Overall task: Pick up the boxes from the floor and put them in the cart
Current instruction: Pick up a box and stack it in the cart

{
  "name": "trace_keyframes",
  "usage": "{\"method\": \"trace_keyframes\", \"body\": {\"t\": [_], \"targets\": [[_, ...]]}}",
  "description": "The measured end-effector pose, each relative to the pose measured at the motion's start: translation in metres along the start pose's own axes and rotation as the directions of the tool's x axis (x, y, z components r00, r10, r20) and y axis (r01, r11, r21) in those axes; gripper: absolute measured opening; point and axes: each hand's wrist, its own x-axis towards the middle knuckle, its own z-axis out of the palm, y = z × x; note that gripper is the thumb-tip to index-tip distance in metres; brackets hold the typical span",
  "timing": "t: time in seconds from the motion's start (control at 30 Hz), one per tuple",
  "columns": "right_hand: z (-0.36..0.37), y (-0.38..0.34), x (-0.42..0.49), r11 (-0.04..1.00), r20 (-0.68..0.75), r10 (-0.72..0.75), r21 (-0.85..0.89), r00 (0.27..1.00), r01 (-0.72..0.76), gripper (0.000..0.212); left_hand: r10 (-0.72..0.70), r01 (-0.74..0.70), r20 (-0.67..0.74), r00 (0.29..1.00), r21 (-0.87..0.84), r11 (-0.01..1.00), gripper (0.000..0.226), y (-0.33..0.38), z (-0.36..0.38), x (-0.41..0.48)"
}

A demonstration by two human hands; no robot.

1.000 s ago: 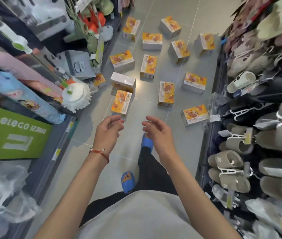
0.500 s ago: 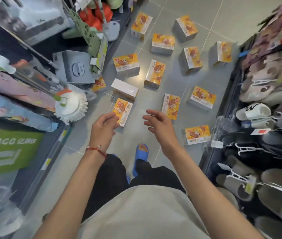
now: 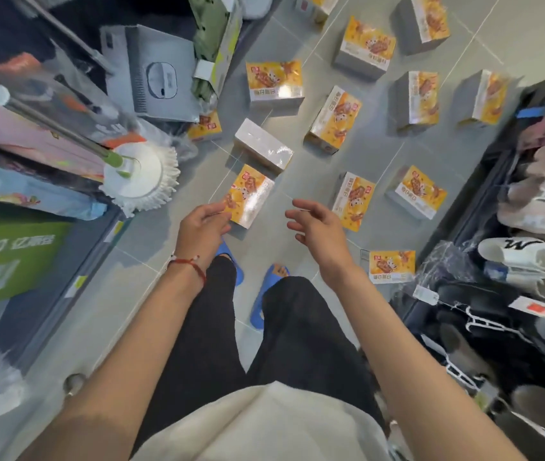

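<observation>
A: Start nearest. What are the hands doing?

B: Both reach down over the grey tiled floor, just past the blue slippers. The left hand, red cord at the wrist, has its fingers loosely spread and overlaps the near corner of the closest yellow-orange shrink-wrapped carton. Whether skin touches wrap I cannot tell. The right hand hangs open beside it, fingers apart, holding nothing.

A: And the rest of the boxes?

B: All on the floor. One lies just right of the right hand, another by the slipper rack's near edge. Behind the closest carton sits a pale box showing its plain side; beyond that the others are scattered up the aisle toward the far edge of the view. A white round mop head juts out from the left shelving, close to the first carton.

A: Which step, then?

B: I judge it the reach for the first pick. No cart is in view, so it must be elsewhere.

A: Next move?

B: Probably close both hands on the carton's opposite long sides, mind the slick wrap and the mop, lift, then turn to find the cart.
</observation>
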Motion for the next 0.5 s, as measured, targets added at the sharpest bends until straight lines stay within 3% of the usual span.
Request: {"method": "trace_keyframes", "body": {"t": [0.17, 0.3, 0.5], "targets": [[0.026, -0.010, 0.070, 0.984, 0.053, -0.007, -0.177, 0.999, 0.017, 0.028, -0.127, 0.127, -0.054, 0.990, -0.004, 0.992, 0.012, -0.016, -0.003, 0.059], [0.038, -0.011, 0.120, 0.946, 0.134, -0.017, -0.320, 0.991, 0.059, 0.028, -0.192, 0.189, -0.096, 0.977, -0.037, 0.981, 0.019, -0.032, 0.003, 0.095], [0.039, -0.010, 0.181, 0.872, 0.267, -0.007, -0.470, 0.964, 0.137, 0.027, -0.308, 0.257, -0.223, 0.925, -0.230, 0.939, 0.031, -0.045, 0.022, 0.133]]}}
